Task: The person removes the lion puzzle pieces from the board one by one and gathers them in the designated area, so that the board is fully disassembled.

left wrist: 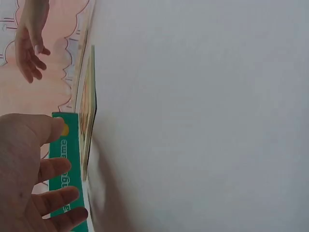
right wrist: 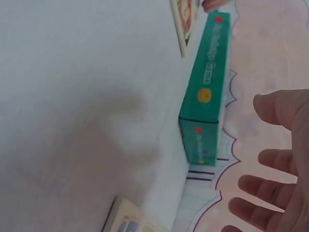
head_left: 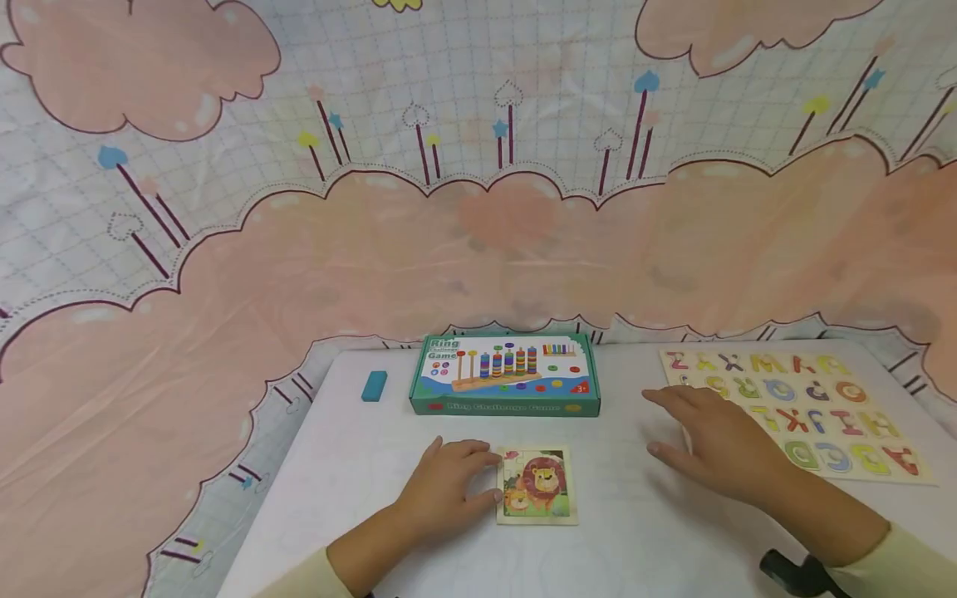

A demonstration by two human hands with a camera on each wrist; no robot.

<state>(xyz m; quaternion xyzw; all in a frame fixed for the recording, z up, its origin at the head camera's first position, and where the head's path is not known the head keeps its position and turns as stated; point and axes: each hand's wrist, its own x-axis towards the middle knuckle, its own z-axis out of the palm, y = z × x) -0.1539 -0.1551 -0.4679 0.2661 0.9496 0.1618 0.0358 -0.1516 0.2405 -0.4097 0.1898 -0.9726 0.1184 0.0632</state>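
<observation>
A small square lion jigsaw puzzle (head_left: 537, 490) lies flat at the front middle of the white table. Beside its left edge is my left hand (head_left: 452, 486), fingers spread, with the thumb and a fingertip right at the border. From the left wrist view, the left hand (left wrist: 29, 169) shows loose, parted fingers with nothing gripped, and the puzzle (left wrist: 88, 106) appears edge-on. My right hand (head_left: 718, 444) hovers over the left side of a wooden alphabet board (head_left: 923, 475), fingers extended towards the middle. The right wrist view shows that hand (right wrist: 282, 159) holding nothing.
A green Ring Challenge Game box (head_left: 504, 407) stands behind the puzzle. To its left lies a small blue block (head_left: 375, 386). A patterned cloth (head_left: 419, 257) hangs behind the table, and a black device (head_left: 792, 573) shows by the right sleeve.
</observation>
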